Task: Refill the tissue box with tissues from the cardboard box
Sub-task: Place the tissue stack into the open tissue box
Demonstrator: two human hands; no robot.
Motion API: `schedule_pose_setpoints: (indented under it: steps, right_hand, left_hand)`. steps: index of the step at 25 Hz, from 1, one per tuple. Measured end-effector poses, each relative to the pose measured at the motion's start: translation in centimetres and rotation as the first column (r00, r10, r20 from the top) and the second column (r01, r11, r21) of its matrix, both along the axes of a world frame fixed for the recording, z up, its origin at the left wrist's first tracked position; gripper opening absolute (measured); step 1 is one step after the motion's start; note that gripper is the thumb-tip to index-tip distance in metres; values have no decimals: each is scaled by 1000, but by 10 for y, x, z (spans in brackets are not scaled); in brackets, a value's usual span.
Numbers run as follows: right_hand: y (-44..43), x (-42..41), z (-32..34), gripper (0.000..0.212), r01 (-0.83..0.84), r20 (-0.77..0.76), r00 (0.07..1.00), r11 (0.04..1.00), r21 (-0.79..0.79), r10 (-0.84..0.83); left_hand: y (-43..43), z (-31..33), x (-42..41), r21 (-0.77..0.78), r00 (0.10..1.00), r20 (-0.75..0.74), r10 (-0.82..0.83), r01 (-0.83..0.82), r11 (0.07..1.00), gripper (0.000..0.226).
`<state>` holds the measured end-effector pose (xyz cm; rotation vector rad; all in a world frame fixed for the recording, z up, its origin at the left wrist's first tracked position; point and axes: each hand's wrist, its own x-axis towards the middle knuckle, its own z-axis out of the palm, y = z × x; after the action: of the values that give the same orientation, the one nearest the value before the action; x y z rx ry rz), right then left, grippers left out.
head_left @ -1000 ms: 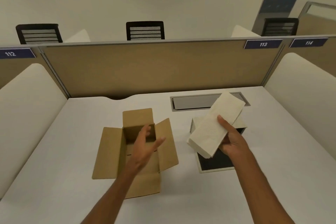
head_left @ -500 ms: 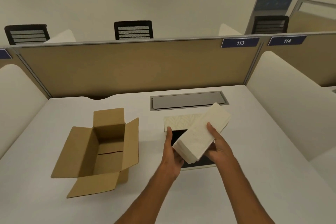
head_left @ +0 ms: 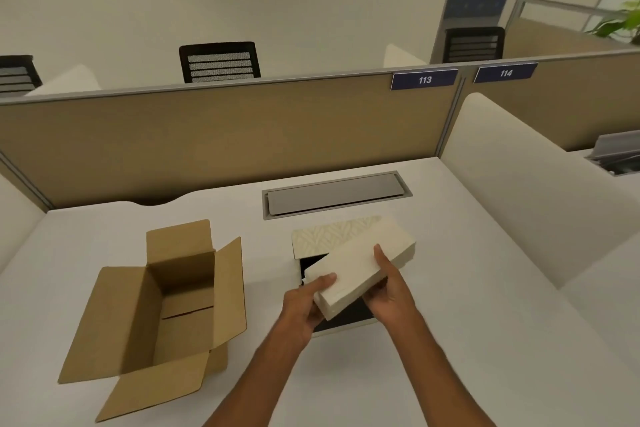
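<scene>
A thick white stack of tissues [head_left: 356, 269] is held in both hands, tilted, just above the open tissue box [head_left: 325, 236]. My left hand [head_left: 304, 302] grips its near left corner, thumb on top. My right hand [head_left: 391, 291] holds its right side, fingers on top. The tissue box is cream with a leaf pattern and a dark inside; most of its opening is hidden by the stack. The brown cardboard box [head_left: 166, 308] stands to the left with its flaps spread; the part of its inside that shows is bare.
All of this is on a white desk [head_left: 485, 340]. A grey cable hatch [head_left: 336, 194] is set into it behind the tissue box. Tan partition panels [head_left: 225, 135] close the back, and white side dividers [head_left: 519, 184] stand at the right and left.
My left hand left the cardboard box and took hold of the tissue stack. Both hands have lowered the stack closer over the tissue box. The camera has swung to the right.
</scene>
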<state>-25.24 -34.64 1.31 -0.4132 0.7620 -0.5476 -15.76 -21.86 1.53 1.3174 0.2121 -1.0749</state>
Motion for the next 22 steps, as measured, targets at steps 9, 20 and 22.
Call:
schedule_pose_setpoints:
  steps: [9, 20, 22]
  right_hand:
    - [-54, -38, -5, 65, -270, -274, 932, 959, -84, 238]
    - [-95, -33, -41, 37, -463, -603, 732, 881, -97, 319]
    - [-100, -30, -51, 32, -492, -625, 701, 867, -74, 344]
  left_hand:
    - [29, -14, 57, 60, 984, -42, -173, 175, 983, 53]
    - [-22, -47, 55, 241, 982, 15, -189, 180, 954, 67]
    - [-29, -54, 51, 290, 987, 40, -155, 137, 947, 67]
